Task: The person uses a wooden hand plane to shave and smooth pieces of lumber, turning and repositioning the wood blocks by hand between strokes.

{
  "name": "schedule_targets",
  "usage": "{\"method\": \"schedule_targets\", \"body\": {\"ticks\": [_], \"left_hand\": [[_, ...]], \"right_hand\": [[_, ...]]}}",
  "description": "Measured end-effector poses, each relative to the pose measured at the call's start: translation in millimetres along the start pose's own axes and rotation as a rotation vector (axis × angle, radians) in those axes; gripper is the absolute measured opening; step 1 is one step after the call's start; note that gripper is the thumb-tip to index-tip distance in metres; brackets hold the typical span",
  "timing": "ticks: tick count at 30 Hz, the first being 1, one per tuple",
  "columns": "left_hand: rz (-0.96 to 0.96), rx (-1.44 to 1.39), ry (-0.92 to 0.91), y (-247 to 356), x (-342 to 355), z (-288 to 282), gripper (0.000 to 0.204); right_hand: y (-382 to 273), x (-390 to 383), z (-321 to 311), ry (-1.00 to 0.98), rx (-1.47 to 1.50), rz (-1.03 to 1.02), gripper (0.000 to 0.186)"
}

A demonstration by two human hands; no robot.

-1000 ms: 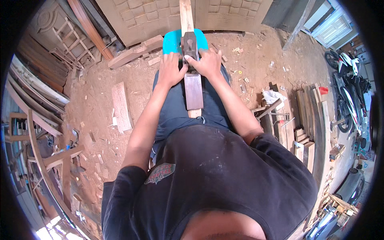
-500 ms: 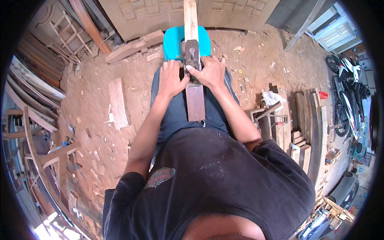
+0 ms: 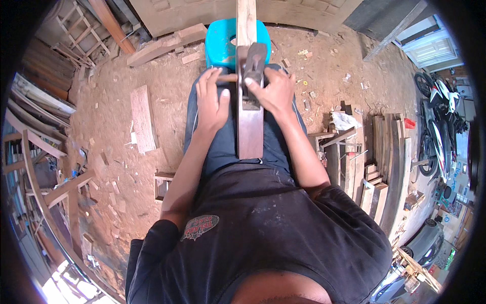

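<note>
A wooden hand plane with a long dark reddish body (image 3: 250, 137) and a metal blade assembly (image 3: 255, 58) lies lengthwise over my lap, on a pale wooden batten (image 3: 246, 17) extending over a turquoise plastic stool (image 3: 219, 40). My right hand (image 3: 276, 93) grips the plane, thumb pressed beside the metal part and fingers round the right side. My left hand (image 3: 211, 99) is open, fingers slightly bent at the end of the short wooden side handle (image 3: 228, 78), thumb lifted away from the plane. The batten's near part is hidden beneath the plane.
Boards lie on the dirt floor (image 3: 101, 126), including a pale plank (image 3: 144, 119) at left. Lumber stacks (image 3: 387, 162) stand at right, beside a motorbike (image 3: 438, 126). Leaning timbers (image 3: 38, 116) line the far left; large wooden panels (image 3: 182, 12) stand ahead.
The plane has shifted right and now sits slightly askew, with more of its side showing. My left hand has loosened and moved left, exposing the handle; my right hand has moved right with the plane.
</note>
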State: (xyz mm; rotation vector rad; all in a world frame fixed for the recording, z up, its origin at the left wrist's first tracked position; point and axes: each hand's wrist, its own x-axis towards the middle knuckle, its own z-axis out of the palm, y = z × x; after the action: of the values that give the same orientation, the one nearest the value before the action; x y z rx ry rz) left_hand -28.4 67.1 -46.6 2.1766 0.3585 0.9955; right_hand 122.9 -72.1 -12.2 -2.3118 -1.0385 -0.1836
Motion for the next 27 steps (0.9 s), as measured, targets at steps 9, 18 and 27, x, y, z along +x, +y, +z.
{"method": "schedule_targets", "body": {"ticks": [9, 18, 27], "left_hand": [[-0.458, -0.264, -0.147, 2.2, -38.3, 15.5, 0.044], [-0.715, -0.515, -0.156, -30.4, 8.2, 62.5, 0.059], [-0.924, -0.879, -0.344, -78.4, 23.3, 86.0, 0.089]], "right_hand": [[57.5, 31.3, -20.2, -0.047, 0.327, 0.432, 0.061], [107.9, -25.1, -50.7, -0.050, 0.265, 0.650, 0.063], [136.6, -65.2, -43.8, 0.033, 0.191, 0.671, 0.063]]}}
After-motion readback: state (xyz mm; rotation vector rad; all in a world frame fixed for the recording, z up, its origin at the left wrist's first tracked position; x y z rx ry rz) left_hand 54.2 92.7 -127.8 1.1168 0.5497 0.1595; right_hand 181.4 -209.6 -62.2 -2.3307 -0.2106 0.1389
